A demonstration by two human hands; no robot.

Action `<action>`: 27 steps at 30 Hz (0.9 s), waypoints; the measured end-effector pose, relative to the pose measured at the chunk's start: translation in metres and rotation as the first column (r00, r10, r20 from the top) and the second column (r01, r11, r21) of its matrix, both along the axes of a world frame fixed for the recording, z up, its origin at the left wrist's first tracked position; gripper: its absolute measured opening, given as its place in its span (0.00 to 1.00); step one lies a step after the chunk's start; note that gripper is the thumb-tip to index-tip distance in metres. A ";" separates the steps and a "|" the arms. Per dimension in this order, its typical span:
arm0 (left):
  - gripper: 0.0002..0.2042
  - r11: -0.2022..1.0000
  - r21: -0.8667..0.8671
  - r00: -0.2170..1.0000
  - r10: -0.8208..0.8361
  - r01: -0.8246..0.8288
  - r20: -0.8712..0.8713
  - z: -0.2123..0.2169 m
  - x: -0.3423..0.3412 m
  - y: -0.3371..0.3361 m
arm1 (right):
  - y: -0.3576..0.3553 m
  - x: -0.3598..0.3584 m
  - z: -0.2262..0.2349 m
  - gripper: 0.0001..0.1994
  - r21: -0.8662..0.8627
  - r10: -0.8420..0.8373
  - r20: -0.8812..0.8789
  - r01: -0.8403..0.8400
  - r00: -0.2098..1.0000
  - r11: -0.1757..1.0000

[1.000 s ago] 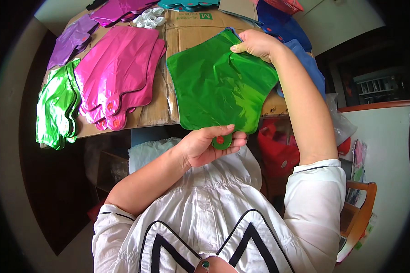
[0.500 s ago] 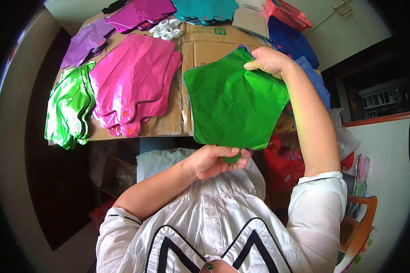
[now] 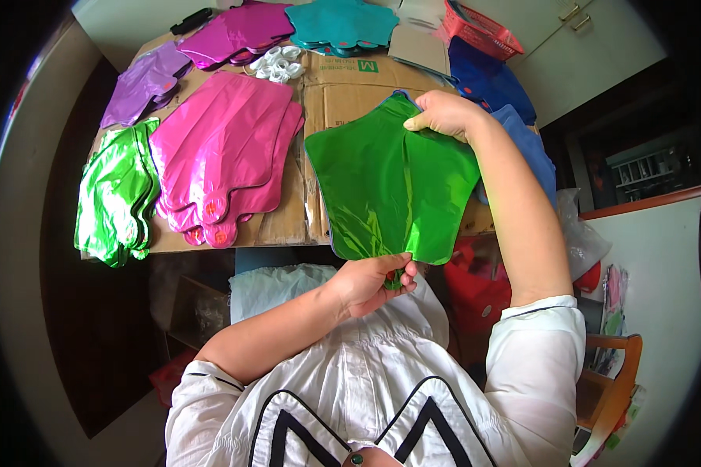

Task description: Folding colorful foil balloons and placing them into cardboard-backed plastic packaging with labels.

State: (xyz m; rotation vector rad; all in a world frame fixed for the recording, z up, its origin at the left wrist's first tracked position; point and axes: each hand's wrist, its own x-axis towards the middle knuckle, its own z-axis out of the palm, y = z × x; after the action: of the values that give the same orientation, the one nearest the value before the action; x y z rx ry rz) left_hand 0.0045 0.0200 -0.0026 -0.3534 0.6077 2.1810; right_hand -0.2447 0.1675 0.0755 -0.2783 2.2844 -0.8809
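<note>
A flat, uninflated green foil balloon [image 3: 393,183] is stretched between my two hands over the near edge of the cardboard-covered table. My right hand [image 3: 448,115] pinches its upper right edge, thumb on top. At the bottom, my left hand [image 3: 370,284] has its fingers closed on the narrow tail, which is mostly hidden by them. A crease runs down the foil from one hand to the other. To the left lie a stack of pink foil balloons [image 3: 222,140] and a stack of shiny light green foil balloons [image 3: 115,194].
Flattened cardboard [image 3: 331,82] covers the table. Along its far side are purple [image 3: 144,82], magenta [image 3: 237,33] and teal balloons [image 3: 343,23], white ribbon rolls [image 3: 279,64] and a red basket [image 3: 487,35]. Blue balloons [image 3: 491,78] lie at the right. A wooden chair [image 3: 629,366] stands lower right.
The green balloon is pulled straighter, with a new crease down its middle. My left fingers have closed further around its tail. The view has shifted slightly.
</note>
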 end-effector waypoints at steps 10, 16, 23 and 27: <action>0.09 0.999 -0.038 1.000 0.027 -0.027 -0.011 0.011 0.005 0.008 | -0.058 -0.004 -0.004 0.34 0.274 -0.134 -0.454 0.281 0.881 0.920; 0.09 0.996 -0.075 0.999 0.042 -0.043 -0.006 0.016 0.010 0.007 | -0.069 0.004 -0.001 0.21 0.363 -0.142 -0.463 0.334 0.875 0.870; 0.08 0.997 -0.064 0.999 0.051 -0.050 0.010 0.016 0.010 0.007 | -0.072 0.002 -0.007 0.15 0.306 -0.166 -0.441 0.322 0.882 0.896; 0.09 0.996 -0.079 0.999 0.034 -0.033 0.017 0.020 0.010 0.008 | -0.061 -0.012 -0.020 0.14 0.338 -0.117 -0.459 0.294 0.881 0.894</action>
State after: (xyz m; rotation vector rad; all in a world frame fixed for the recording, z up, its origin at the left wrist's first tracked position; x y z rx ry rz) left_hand 0.0144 0.0276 0.0175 -0.4276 0.6837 2.1876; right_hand -0.2564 0.1061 0.0553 -0.0369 2.8875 -0.4554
